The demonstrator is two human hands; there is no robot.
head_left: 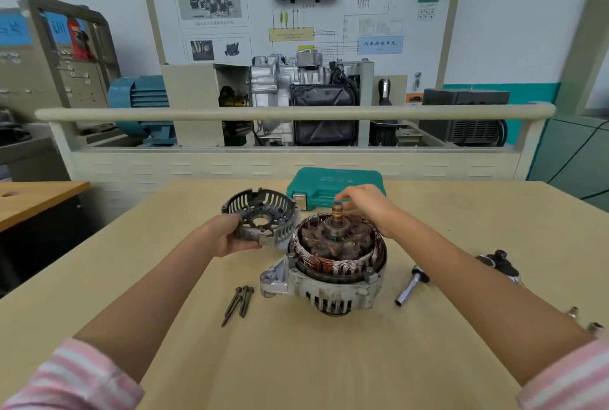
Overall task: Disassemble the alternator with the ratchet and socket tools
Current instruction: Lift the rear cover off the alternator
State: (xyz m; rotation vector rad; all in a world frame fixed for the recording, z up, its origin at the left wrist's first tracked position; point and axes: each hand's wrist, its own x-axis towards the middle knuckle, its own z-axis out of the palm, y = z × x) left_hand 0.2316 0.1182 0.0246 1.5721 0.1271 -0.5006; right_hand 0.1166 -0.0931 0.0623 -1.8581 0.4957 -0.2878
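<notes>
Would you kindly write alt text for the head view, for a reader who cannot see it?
A person's left hand holds the removed rear housing beside the opened alternator on a wooden table, while the right hand reaches over its shaft. Long bolts, a socket extension and a green tool case lie nearby.
</notes>
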